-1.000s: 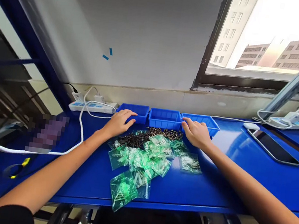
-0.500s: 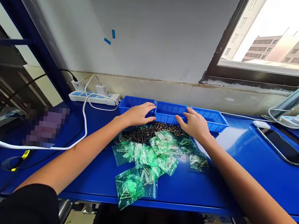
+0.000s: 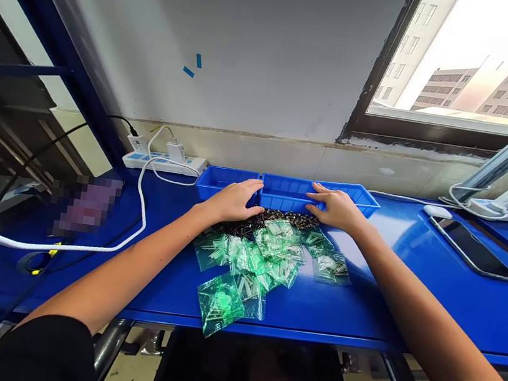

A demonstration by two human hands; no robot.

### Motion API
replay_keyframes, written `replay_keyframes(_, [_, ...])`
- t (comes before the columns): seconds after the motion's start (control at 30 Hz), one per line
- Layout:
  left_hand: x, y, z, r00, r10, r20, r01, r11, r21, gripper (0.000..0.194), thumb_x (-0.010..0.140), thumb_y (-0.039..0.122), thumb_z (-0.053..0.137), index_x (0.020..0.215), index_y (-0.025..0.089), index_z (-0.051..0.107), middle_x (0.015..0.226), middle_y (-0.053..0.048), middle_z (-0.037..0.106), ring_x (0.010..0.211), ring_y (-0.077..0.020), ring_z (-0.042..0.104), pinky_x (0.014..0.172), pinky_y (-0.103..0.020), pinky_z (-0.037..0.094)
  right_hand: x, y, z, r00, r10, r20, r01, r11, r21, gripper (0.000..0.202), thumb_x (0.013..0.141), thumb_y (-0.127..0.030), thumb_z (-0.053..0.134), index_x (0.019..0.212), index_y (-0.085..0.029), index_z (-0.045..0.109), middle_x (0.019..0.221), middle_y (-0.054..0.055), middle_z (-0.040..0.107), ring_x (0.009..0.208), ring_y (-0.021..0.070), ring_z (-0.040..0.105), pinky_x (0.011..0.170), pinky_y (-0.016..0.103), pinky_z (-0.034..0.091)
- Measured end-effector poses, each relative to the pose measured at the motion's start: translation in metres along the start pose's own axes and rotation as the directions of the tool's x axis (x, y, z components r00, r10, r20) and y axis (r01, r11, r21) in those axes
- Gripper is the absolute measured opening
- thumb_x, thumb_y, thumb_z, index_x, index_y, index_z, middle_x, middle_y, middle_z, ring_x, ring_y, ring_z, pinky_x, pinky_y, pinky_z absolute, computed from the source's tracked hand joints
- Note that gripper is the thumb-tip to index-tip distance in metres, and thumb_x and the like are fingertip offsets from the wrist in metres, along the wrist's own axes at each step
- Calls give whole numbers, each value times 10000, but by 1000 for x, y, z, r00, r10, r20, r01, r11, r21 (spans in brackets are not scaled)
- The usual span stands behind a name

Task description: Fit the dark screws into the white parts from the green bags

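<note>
Three blue plastic bins stand in a row against the wall: a left bin [image 3: 222,176], a middle bin [image 3: 286,189] and a right bin [image 3: 358,194]. My left hand [image 3: 233,201] lies at the front of the left bin, fingertips by its right end, thumb apart. Fingers spread, my right hand [image 3: 336,208] rests where the middle and right bins meet. Neither hand is lifting anything. Between and below them is a pile of small dark screws [image 3: 273,216], partly behind my left hand. In front lie several clear green-tinted bags [image 3: 264,255] of small parts.
The blue table [image 3: 335,315] carries a phone [image 3: 473,246] and a white mouse-like object [image 3: 437,211] at right. A power strip [image 3: 163,162] with a white cable [image 3: 143,191] lies at left, near a tape roll [image 3: 33,262]. Another strip [image 3: 487,209] is far right.
My right hand's fingers have spread and its thumb has shifted right. My left hand has come slightly lower, over the screws. The camera view has shifted a little; the bags look unmoved.
</note>
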State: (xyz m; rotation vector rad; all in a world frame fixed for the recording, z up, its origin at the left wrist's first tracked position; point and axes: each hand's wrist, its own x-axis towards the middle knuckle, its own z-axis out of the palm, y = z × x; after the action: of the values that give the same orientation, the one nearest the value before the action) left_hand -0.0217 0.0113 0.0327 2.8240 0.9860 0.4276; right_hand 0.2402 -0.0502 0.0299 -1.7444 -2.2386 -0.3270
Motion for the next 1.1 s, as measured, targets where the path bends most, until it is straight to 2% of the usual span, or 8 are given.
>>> replay_keyframes(0.13, [-4, -1, -5, 1000, -10, -13, 10, 1000, -4, 590, 858, 412, 482, 1359, 112, 398, 1453, -166, 389, 1343, -284, 359, 1087, -443, 332, -2, -1, 3, 1000, 13, -15, -13, 1000, 12, 379, 814, -322, 563, 1149, -182, 670, 1321, 101, 541, 1218, 282, 517, 1035, 466, 422])
replay_keyframes(0.23, [-11, 2, -16, 983, 22, -181, -19, 1000, 21, 493, 875, 356, 473, 1312, 128, 448, 1375, -159, 475, 1284, -272, 421, 1053, -442, 363, -3, -1, 5, 997, -4, -83, 7, 999, 39, 388, 810, -353, 571, 1146, -185, 666, 1303, 106, 563, 1248, 290, 485, 1036, 504, 401])
replay_keyframes(0.33, [-21, 8, -23, 935, 85, -344, -77, 996, 36, 288, 898, 245, 409, 1109, 165, 588, 1105, -99, 624, 1041, -199, 574, 921, -354, 458, -5, -4, 2, 976, -52, -213, 69, 995, 73, 372, 792, -367, 584, 1117, -212, 676, 1257, 103, 592, 1257, 310, 457, 1018, 545, 389])
replay_keyframes(0.43, [-27, 18, -21, 971, 134, -200, -121, 990, 73, 269, 878, 175, 393, 998, 172, 633, 937, -63, 653, 831, -165, 616, 752, -300, 490, -6, -15, -7, 939, -62, -340, 105, 988, 110, 320, 826, -348, 529, 1070, -220, 693, 1122, 112, 637, 1131, 300, 528, 954, 528, 429])
replay_keyframes(0.57, [-31, 37, -12, 998, 64, -19, -61, 989, 133, 228, 859, 180, 444, 949, 166, 653, 926, -65, 675, 845, -204, 629, 707, -316, 482, -5, -37, -15, 908, -66, -413, 145, 976, 164, 315, 873, -333, 460, 1021, -195, 701, 919, 105, 653, 930, 261, 567, 858, 461, 470])
replay_keyframes(0.7, [-35, 49, -5, 999, 0, -49, 5, 994, 113, 180, 855, 278, 531, 929, 170, 654, 913, -70, 689, 878, -239, 628, 727, -347, 487, -6, -50, -12, 922, -104, -374, 199, 954, 226, 273, 871, -307, 474, 985, -199, 697, 894, 95, 652, 892, 246, 560, 814, 428, 467])
replay_keyframes(0.87, [-37, 47, 1, 997, -34, -69, 42, 991, 124, 157, 855, 238, 535, 950, 174, 643, 929, -75, 685, 894, -244, 623, 751, -357, 488, -8, -62, -9, 943, -89, -321, 184, 942, 281, 254, 871, -302, 489, 975, -198, 696, 872, 81, 649, 843, 226, 560, 773, 401, 459])
replay_keyframes(1.1, [-35, 40, 3, 999, 48, -16, -45, 989, 138, 171, 825, 148, 517, 956, 171, 623, 907, -65, 671, 874, -228, 615, 736, -338, 483, -13, -83, -10, 961, -147, -233, 216, 927, 307, 230, 875, -301, 520, 995, -192, 685, 872, 73, 644, 865, 217, 562, 773, 374, 455])
